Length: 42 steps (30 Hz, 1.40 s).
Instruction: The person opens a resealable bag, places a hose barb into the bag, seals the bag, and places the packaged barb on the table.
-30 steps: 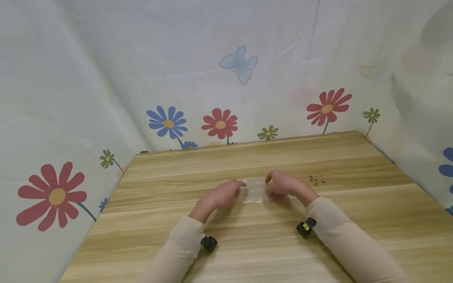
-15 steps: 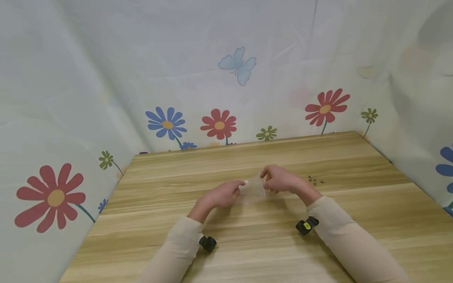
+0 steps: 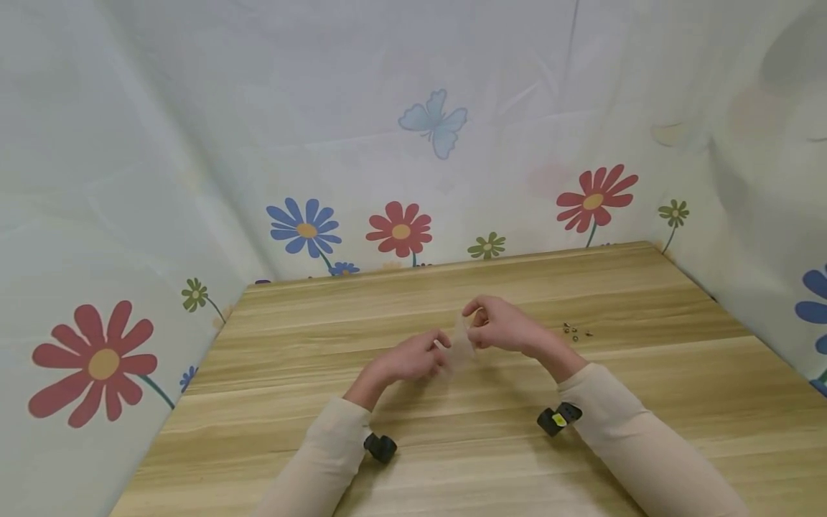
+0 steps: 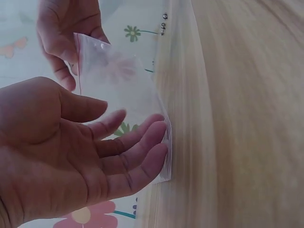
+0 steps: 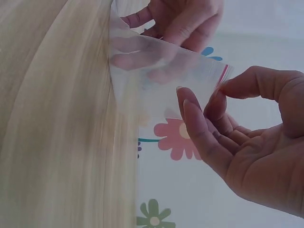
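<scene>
A clear zip bag [image 3: 461,350] with a red line along its zip edge stands raised over the wooden table, between the two hands. My right hand [image 3: 507,327] pinches the bag's zip edge between thumb and index finger, and its other fingers spread beside it in the right wrist view [image 5: 256,137]. On the bag's other side, my left hand [image 3: 413,357] has its fingers loosely extended. In the left wrist view its fingertips [image 4: 156,154] lie against the lower part of the bag [image 4: 118,76], with the thumb apart from the index finger.
Several small metal pieces [image 3: 575,332] lie on the table [image 3: 323,316] to the right of the right hand. A white cloth with printed flowers [image 3: 400,231] hangs behind and beside the table. Each sleeve carries a small black camera [image 3: 381,448].
The bag lay flat between both hands; its right edge has been lifted and drawn left by the right hand. The left fingers, formerly at its left edge, now spread against it.
</scene>
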### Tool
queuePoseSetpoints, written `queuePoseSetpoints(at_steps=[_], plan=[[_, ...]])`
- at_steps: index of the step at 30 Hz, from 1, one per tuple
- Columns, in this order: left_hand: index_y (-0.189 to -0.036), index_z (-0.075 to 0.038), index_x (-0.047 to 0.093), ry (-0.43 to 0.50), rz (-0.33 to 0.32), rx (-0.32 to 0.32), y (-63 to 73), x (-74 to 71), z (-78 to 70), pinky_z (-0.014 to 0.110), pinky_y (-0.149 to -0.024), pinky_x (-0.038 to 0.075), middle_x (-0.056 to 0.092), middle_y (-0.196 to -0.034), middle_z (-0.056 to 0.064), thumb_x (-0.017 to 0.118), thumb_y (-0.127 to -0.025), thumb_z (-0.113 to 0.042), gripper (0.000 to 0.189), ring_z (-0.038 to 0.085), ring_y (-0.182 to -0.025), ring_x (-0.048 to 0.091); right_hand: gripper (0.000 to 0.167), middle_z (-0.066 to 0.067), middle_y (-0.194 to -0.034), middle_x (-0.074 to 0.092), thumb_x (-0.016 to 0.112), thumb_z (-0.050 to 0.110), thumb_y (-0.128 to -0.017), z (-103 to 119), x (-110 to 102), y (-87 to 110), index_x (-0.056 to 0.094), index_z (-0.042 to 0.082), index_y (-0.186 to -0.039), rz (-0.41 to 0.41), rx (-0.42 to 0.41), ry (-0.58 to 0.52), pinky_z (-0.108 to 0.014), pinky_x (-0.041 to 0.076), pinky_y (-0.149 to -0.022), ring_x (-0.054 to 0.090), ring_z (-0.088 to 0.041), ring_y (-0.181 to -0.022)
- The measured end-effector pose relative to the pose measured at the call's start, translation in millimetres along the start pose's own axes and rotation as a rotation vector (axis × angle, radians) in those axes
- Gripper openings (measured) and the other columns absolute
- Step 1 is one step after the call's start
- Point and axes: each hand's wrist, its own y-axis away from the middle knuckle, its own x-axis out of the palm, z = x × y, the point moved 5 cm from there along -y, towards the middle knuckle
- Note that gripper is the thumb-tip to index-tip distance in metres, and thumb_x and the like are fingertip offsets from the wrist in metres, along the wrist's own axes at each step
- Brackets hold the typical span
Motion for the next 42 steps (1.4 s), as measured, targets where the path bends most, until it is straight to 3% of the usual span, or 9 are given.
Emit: queuePoseSetpoints(at_steps=[4, 10, 16, 21, 25, 29, 35, 42], plan=[[-0.115, 0.000, 0.053, 0.106, -0.007, -0.011, -0.1, 0.3, 1.1, 0.033, -0.064, 0.047, 0.067, -0.101, 0.013, 0.042, -0.107, -0.014, 0.020, 0.025, -0.086, 0.062, 0.041, -0.014, -0.083, 0.062, 0.053, -0.002, -0.087, -3, 4, -3.3, 0.045, -0.012, -0.126, 0.022, 0.005, -0.068, -0.043, 0.056, -0.078, 0.065, -0.023, -0.076], [-0.116, 0.001, 0.052, 0.149, 0.026, -0.013, -0.5, 2.2, 0.2, 0.034, -0.065, 0.047, 0.068, -0.106, 0.014, 0.040, -0.109, -0.020, 0.025, 0.028, -0.092, 0.062, 0.036, -0.026, -0.097, 0.065, 0.047, 0.002, -0.092, -13, 7, -7.0, 0.045, -0.013, -0.125, 0.034, 0.082, -0.137, -0.039, 0.057, -0.077, 0.068, -0.025, -0.083], [-0.119, 0.001, 0.049, 0.180, 0.030, -0.028, -0.3, 3.1, 0.2, 0.037, -0.069, 0.048, 0.066, -0.111, 0.013, 0.039, -0.110, -0.031, 0.035, 0.029, -0.097, 0.063, 0.020, -0.019, -0.088, 0.065, 0.052, 0.010, -0.097, -18, 7, -4.3, 0.058, -0.009, -0.103, 0.114, 0.107, -0.070, -0.041, 0.057, -0.076, 0.068, -0.027, -0.081], [-0.120, 0.000, 0.049, 0.188, 0.024, -0.035, -0.8, 4.2, 0.9, 0.036, -0.068, 0.048, 0.065, -0.112, 0.013, 0.038, -0.110, -0.029, 0.033, 0.028, -0.098, 0.064, 0.031, -0.016, -0.080, 0.066, 0.059, 0.022, -0.098, -19, 11, 2.8, 0.064, -0.007, -0.089, 0.245, 0.148, 0.009, -0.042, 0.058, -0.073, 0.070, -0.028, -0.075], [-0.120, 0.002, 0.049, 0.195, 0.021, -0.033, 0.0, 4.9, 1.0, 0.034, -0.066, 0.047, 0.066, -0.112, 0.014, 0.038, -0.110, -0.026, 0.031, 0.028, -0.096, 0.065, 0.026, -0.010, -0.073, 0.065, 0.061, 0.017, -0.095, -19, 17, 6.2, 0.064, -0.002, -0.079, 0.327, 0.142, 0.061, -0.039, 0.057, -0.068, 0.066, -0.020, -0.066], [-0.118, 0.001, 0.049, 0.203, 0.026, -0.038, 0.7, 5.2, 1.5, 0.033, -0.062, 0.044, 0.067, -0.109, 0.015, 0.039, -0.109, -0.018, 0.023, 0.028, -0.093, 0.063, 0.020, -0.010, -0.071, 0.065, 0.054, 0.010, -0.092, -19, 18, 2.8, 0.061, 0.002, -0.075, 0.288, 0.109, 0.048, -0.039, 0.057, -0.069, 0.065, -0.020, -0.067], [-0.112, 0.000, 0.050, 0.187, 0.061, -0.039, 0.5, 6.9, 1.7, 0.033, -0.062, 0.044, 0.071, -0.097, 0.013, 0.042, -0.101, -0.006, 0.014, 0.026, -0.089, 0.064, 0.020, -0.010, -0.072, 0.067, 0.051, 0.008, -0.092, -19, 13, -4.1, 0.063, -0.002, -0.079, 0.168, 0.084, 0.012, -0.037, 0.058, -0.070, 0.070, -0.022, -0.073], [-0.108, -0.001, 0.049, 0.209, 0.103, -0.043, 1.5, 8.3, 0.5, 0.031, -0.057, 0.039, 0.067, -0.088, 0.013, 0.039, -0.101, -0.003, 0.013, 0.022, -0.074, 0.058, 0.022, -0.011, -0.077, 0.069, 0.049, 0.007, -0.093, -17, 14, -5.1, 0.065, -0.001, -0.079, 0.132, 0.067, -0.002, -0.038, 0.058, -0.070, 0.070, -0.022, -0.074]])
